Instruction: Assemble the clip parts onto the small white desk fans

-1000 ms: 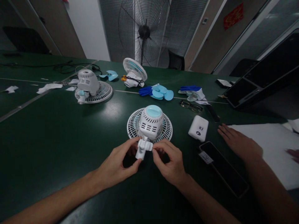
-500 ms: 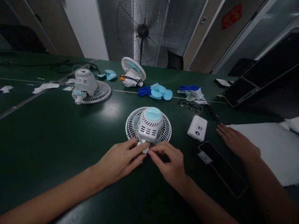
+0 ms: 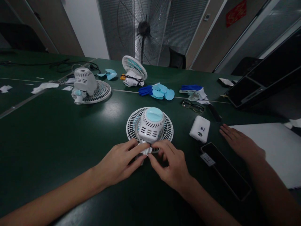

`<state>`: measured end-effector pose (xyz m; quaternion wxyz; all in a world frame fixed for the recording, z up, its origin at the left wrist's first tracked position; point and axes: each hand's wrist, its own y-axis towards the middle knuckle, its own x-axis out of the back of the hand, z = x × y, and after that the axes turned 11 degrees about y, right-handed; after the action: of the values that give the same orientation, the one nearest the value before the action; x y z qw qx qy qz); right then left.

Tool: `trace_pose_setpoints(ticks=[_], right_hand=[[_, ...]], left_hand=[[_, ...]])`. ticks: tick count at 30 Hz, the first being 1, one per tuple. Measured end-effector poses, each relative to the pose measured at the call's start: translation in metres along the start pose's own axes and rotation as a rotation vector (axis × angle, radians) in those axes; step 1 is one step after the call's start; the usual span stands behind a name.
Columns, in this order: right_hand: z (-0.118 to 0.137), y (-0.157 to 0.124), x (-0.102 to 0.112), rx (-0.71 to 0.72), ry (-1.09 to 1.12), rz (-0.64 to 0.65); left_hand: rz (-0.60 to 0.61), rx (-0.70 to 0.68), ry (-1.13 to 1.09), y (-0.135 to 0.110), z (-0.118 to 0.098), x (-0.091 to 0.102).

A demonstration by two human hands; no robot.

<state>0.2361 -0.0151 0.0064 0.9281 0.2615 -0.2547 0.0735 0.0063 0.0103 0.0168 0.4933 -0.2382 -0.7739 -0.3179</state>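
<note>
A small white electric fan (image 3: 150,131) with a light-blue rear cap lies face down on its round grille (image 3: 129,127), motor housing upward. At its near side, my left hand (image 3: 123,157) pinches a small white piece (image 3: 147,150) by the neck of the fan; its exact kind is unclear. From the right, my right hand (image 3: 170,161) closes thumb and fingers on the same white piece, the fingertips of both hands almost meeting. A grey cord (image 3: 136,128) runs down the left side of the housing. Fingers partly hide the neck.
Another person's hand (image 3: 242,144) rests at right by white paper (image 3: 270,150). Nearby lie a phone (image 3: 227,171), a white power bank (image 3: 199,129) and glasses (image 3: 192,106). Farther back are two more fans (image 3: 86,83), blue blades (image 3: 162,91) and gloves (image 3: 192,91).
My right fingers have shifted slightly up and over the white piece, and more of it shows between my hands. The fan stays in place.
</note>
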Motion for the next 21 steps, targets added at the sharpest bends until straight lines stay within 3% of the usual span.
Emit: trace_pose_setpoints(ticks=[3,5,7,9,12,14,16,18,21], right_hand=[[-0.003,0.002,0.009,0.216,-0.153,0.119],[-0.004,0.002,0.009,0.217,-0.154,0.140],[-0.005,0.002,0.003,0.058,-0.031,0.107],[-0.004,0.002,-0.004,-0.231,0.259,0.092],[-0.003,0.004,-0.012,-0.652,0.745,0.183],[-0.003,0.004,-0.012,-0.772,0.843,0.211],[-0.003,0.004,-0.010,-0.728,0.744,0.148],[-0.003,0.002,-0.007,-0.578,0.570,0.067],[-0.003,-0.002,-0.005,-0.405,0.428,0.019]], left_hand=[[-0.015,-0.006,-0.024,0.000,0.003,0.000],[-0.010,-0.009,-0.033,-0.001,0.004,0.000],[0.001,-0.015,-0.021,-0.001,0.003,0.001],[0.020,-0.016,0.014,-0.001,0.000,0.002],[0.076,0.021,0.062,0.003,-0.007,0.004],[0.110,0.083,0.063,0.005,-0.009,0.007],[0.118,0.165,0.032,0.006,-0.004,0.012],[0.103,0.251,-0.011,0.000,0.007,0.019],[0.064,0.361,-0.009,-0.026,0.032,0.030]])
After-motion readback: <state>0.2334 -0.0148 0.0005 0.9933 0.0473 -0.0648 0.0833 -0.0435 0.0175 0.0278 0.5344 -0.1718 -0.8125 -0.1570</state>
